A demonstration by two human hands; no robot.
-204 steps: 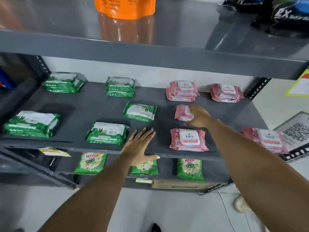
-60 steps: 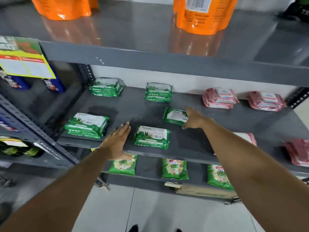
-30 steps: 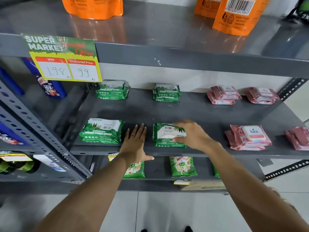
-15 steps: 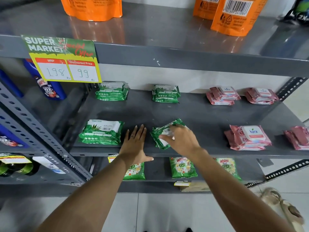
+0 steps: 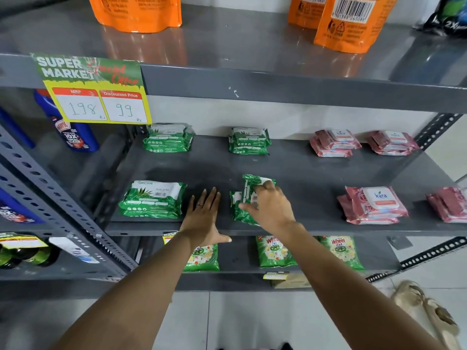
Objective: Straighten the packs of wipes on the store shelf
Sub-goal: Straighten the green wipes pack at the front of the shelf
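Observation:
A grey shelf (image 5: pixel 303 178) carries green and pink packs of wipes. My right hand (image 5: pixel 269 207) grips a green pack (image 5: pixel 249 190) that is turned on end and tilted above another green pack (image 5: pixel 238 212) at the front middle. My left hand (image 5: pixel 204 218) lies flat and open on the shelf's front edge, just left of them. A stack of green packs (image 5: pixel 153 200) sits at the front left. Two more green stacks (image 5: pixel 168 138) (image 5: pixel 249 141) stand at the back. Pink stacks (image 5: pixel 334 144) (image 5: pixel 393 142) are at the back right, others (image 5: pixel 372 205) (image 5: pixel 449 207) at the front right.
A price sign (image 5: pixel 94 89) hangs from the upper shelf's edge. Orange pouches (image 5: pixel 351 24) stand on the top shelf. Green detergent packets (image 5: pixel 275 251) lie on the shelf below. Blue bottles (image 5: pixel 69 130) fill the rack to the left. Sandals (image 5: pixel 427 311) lie on the floor.
My right hand has lifted the upper green pack off the front-middle stack and rotated it further, from flat to nearly end-on. My left hand has stayed flat on the shelf edge.

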